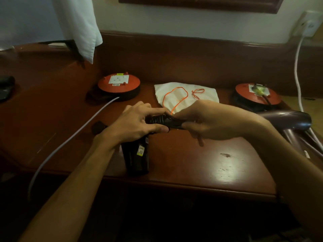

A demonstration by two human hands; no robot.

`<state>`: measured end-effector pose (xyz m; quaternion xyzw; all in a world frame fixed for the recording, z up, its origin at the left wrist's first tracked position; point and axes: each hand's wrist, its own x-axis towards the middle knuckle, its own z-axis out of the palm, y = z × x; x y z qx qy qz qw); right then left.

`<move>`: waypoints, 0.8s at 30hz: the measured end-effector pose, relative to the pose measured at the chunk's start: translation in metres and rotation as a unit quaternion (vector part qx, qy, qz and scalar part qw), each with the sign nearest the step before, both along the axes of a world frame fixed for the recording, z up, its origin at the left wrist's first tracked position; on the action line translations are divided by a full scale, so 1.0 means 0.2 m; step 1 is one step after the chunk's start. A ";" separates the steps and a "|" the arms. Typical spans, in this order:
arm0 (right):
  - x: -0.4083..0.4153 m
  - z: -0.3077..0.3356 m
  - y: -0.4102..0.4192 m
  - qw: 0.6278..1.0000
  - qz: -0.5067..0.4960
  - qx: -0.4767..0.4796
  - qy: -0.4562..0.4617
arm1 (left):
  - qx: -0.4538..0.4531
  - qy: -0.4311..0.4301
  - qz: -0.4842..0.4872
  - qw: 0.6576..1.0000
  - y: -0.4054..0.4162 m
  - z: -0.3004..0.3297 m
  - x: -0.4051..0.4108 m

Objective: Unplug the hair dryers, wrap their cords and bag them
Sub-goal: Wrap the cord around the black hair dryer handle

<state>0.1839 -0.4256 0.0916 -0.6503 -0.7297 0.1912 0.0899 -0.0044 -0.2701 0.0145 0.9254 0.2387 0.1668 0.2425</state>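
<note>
A black hair dryer (pixel 138 156) lies on the wooden table (pixel 201 159), its barrel pointing toward me. Its black cord (pixel 158 119) is coiled around the handle in several turns. My left hand (pixel 138 121) grips the handle over the coils. My right hand (pixel 208 123) pinches the cord's end at the handle's far side. Just behind my hands lies a white drawstring bag (pixel 185 95) with an orange string. A second, dark maroon hair dryer (pixel 286 119) rests at the table's right edge, its black plug still in the right red reel (pixel 257 96).
A red extension reel (pixel 119 84) stands at the back left with a grey cable (pixel 73 135) running off the front edge. A white cable (pixel 297 74) hangs from the wall socket (pixel 310 26) at the right. A white towel (pixel 80 27) hangs at the upper left.
</note>
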 end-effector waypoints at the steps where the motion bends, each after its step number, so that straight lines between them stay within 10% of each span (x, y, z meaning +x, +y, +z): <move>1: 0.00 0.00 -0.03 1.000 0.004 -0.002 -0.023 | 0.004 -0.003 0.000 1.000 -0.01 0.02 0.00; 8: -0.04 0.00 -0.17 0.992 -0.064 -0.021 -0.105 | 0.020 0.013 -0.002 1.000 -0.07 0.05 -0.01; 18: -0.08 -0.24 -0.22 0.988 0.003 -0.009 0.153 | -0.039 -0.022 0.000 0.999 -0.08 -0.06 -0.05; 24: -0.16 -0.40 -0.27 0.999 -0.039 0.018 0.018 | -0.032 -0.040 0.020 0.999 -0.08 -0.13 -0.09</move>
